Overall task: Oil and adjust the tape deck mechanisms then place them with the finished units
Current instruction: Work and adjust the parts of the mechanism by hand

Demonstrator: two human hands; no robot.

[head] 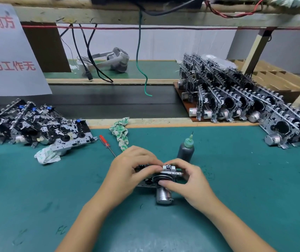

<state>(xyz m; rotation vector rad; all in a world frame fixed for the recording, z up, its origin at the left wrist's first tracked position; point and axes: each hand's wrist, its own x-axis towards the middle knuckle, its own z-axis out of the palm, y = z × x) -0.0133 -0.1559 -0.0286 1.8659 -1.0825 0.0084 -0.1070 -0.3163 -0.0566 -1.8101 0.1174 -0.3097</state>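
Note:
A tape deck mechanism (163,179) with a silver motor at its near side rests on the green mat at the centre. My left hand (129,171) grips its left half, fingers curled over the top. My right hand (185,180) holds its right side, thumb on the black round part, fingertips at the small metal block on top. A dark oil bottle (186,150) with a green needle tip stands upright just behind my right hand. A pile of mechanisms (36,124) lies at the left. Rows of upright mechanisms (236,99) stand at the right.
A red-handled screwdriver (105,141) lies behind my left hand. A green-printed rag (121,133) lies beside it, and another rag (48,154) sits under the left pile. A dark conveyor belt (109,100) runs behind the mat. Cables and a grey headset (112,60) are farther back.

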